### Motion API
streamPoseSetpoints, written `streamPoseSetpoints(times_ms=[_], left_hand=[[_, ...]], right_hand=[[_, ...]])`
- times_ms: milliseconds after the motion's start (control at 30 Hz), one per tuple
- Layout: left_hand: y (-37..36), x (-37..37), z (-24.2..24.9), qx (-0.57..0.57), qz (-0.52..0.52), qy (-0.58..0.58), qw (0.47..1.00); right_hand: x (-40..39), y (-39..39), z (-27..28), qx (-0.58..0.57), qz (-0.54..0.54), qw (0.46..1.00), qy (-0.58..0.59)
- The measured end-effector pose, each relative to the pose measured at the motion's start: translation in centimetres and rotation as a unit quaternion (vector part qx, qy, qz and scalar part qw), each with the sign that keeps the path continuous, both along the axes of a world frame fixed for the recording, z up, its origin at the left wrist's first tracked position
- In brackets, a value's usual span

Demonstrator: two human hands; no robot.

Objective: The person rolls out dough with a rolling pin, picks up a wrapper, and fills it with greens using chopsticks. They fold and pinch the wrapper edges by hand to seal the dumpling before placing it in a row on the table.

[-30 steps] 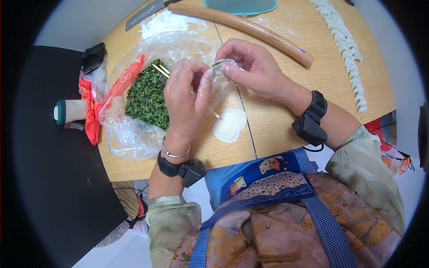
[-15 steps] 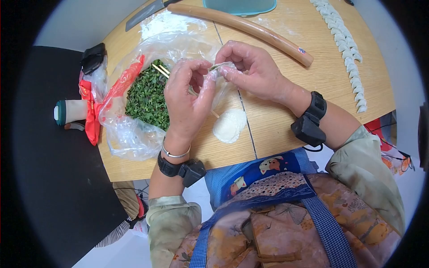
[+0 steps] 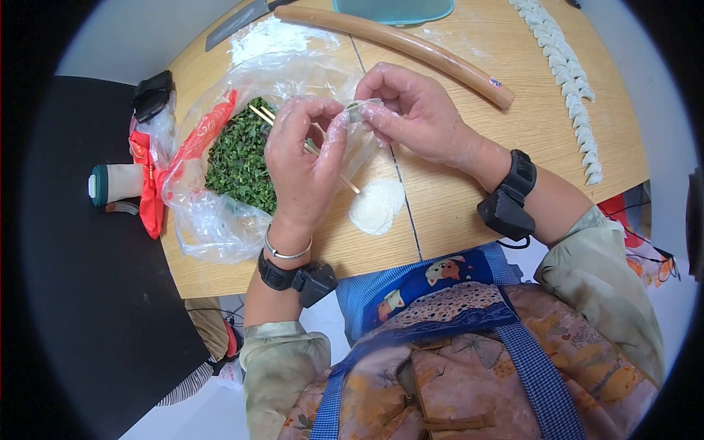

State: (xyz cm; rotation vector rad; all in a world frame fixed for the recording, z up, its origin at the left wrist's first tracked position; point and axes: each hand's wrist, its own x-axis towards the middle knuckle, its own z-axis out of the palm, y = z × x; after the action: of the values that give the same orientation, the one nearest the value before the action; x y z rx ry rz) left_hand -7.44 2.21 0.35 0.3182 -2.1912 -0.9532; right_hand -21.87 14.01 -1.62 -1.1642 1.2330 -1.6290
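Both my hands pinch a small dumpling (image 3: 357, 110) with green filling above the wooden table (image 3: 469, 147). My left hand (image 3: 301, 165) grips its left side with floury fingertips, and my right hand (image 3: 418, 114) holds its right side. Chopsticks (image 3: 323, 155) lie under my left hand, reaching into a clear plastic bag (image 3: 213, 220) of chopped green filling (image 3: 238, 161). A stack of round dough wrappers (image 3: 376, 205) lies on the table just below my hands.
A long wooden rolling pin (image 3: 400, 42) lies across the far side, with a knife (image 3: 238, 22) and flour patch beside it. A row of finished dumplings (image 3: 568, 81) runs along the right. A teal-capped bottle (image 3: 114, 183) and red bag (image 3: 150, 191) sit left.
My fingers have shifted slightly along the dumpling's edge while pinching it; my left hand has drifted a little left. Nothing else has moved.
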Motion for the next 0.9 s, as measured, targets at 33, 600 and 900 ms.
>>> streamPoseSetpoints(times_ms=[33, 600, 900], left_hand=[[0.00, -0.03, -0.03, 0.000, 0.002, 0.003, 1.000], [0.08, -0.07, -0.38, 0.084, -0.035, 0.031, 0.995], [0.17, 0.07, -0.47, 0.099, -0.037, 0.010, 0.994]], right_hand=[[-0.01, 0.00, -0.06, -0.005, 0.003, 1.000, -0.007], [-0.23, -0.11, 0.10, -0.112, -0.121, 0.948, 0.271], [-0.11, -0.30, 0.23, -0.162, -0.136, 0.915, 0.343]])
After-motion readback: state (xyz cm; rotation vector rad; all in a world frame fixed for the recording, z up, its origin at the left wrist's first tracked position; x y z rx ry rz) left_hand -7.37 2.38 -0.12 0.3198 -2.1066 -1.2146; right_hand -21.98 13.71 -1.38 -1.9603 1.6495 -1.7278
